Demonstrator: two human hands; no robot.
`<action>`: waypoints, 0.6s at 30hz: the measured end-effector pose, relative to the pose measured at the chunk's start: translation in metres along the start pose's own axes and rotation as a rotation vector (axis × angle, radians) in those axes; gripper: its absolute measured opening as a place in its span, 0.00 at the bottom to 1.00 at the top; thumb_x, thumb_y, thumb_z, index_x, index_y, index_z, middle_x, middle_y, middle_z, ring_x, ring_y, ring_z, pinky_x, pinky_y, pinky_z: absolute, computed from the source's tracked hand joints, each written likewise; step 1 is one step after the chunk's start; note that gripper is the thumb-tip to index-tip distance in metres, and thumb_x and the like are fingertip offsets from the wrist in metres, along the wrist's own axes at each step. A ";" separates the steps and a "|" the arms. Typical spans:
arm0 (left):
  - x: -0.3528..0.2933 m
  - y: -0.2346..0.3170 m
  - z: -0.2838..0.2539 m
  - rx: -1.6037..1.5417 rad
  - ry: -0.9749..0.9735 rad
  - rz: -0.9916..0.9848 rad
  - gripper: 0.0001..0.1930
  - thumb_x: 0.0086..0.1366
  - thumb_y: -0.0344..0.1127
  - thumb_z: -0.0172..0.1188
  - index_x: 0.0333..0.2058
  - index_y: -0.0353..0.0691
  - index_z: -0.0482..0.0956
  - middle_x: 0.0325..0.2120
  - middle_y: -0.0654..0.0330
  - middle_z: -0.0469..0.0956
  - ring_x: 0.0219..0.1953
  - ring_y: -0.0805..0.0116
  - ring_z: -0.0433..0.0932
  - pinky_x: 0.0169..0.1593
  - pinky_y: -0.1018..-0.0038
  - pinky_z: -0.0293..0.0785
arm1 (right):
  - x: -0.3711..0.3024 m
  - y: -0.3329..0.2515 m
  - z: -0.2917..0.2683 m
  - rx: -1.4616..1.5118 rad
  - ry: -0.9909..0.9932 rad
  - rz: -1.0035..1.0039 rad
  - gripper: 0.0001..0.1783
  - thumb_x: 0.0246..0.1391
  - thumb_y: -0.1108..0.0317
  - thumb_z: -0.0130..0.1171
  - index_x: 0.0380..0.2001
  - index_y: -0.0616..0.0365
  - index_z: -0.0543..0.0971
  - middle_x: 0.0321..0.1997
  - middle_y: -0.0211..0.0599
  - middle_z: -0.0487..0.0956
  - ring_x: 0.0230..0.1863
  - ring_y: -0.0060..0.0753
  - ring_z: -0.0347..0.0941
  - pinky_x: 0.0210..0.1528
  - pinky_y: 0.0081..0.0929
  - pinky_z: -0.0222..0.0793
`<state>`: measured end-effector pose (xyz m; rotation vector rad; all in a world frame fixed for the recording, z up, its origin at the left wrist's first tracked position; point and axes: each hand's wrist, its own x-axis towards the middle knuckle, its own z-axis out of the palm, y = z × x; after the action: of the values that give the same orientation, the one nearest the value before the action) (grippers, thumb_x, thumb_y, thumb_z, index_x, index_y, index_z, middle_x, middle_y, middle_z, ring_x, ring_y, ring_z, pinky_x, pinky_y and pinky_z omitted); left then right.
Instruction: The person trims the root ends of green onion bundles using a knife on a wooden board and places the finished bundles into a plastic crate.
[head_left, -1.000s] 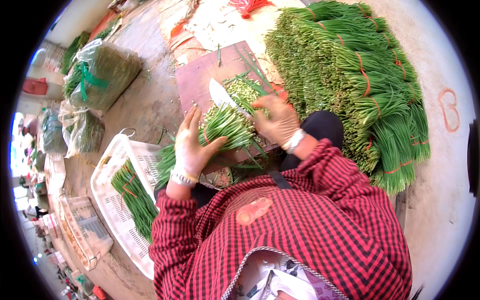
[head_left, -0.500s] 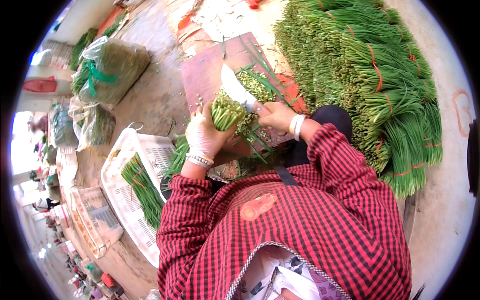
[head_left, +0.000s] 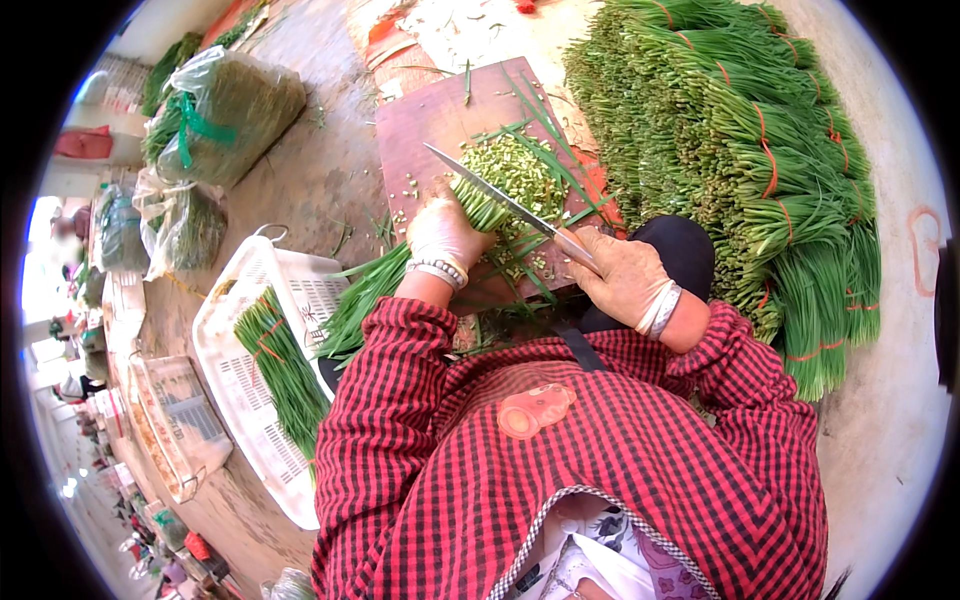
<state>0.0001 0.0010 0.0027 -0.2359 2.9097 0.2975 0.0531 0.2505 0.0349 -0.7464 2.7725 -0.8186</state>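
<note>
My left hand, in a pale glove, is closed round a bunch of green garlic chives, whose leaves trail toward my lap. Wrapped round its wooden handle, my right hand holds a kitchen knife. The long blade slants up and left across the stem ends, close to the left hand. Beneath lies a reddish-brown cutting board, carrying a heap of short chopped stem pieces and a few loose leaves. Where the blade's edge meets the stems is hard to make out.
Tied chive bundles are stacked high at the right. On the left, a white plastic basket holds a banded chive bundle. Filled clear bags stand at the far left, with a pale crate nearer. My dark knee is beside the board.
The knife has turned from showing its broad side to lying edge-on across the stems. The chive bunch has tipped, its cut ends no longer facing me, and more chopped pieces show.
</note>
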 end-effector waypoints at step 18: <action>-0.004 0.009 0.010 0.160 0.055 0.089 0.31 0.41 0.47 0.75 0.42 0.38 0.75 0.36 0.52 0.80 0.41 0.55 0.81 0.45 0.62 0.77 | 0.076 -0.012 0.025 -0.209 -0.490 0.148 0.17 0.63 0.61 0.46 0.46 0.65 0.68 0.32 0.50 0.82 0.33 0.51 0.82 0.35 0.47 0.76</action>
<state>0.0048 0.0124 -0.0047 -0.0902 2.9841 0.0716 -0.0008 0.1922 0.0202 -0.6566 2.4459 -0.2705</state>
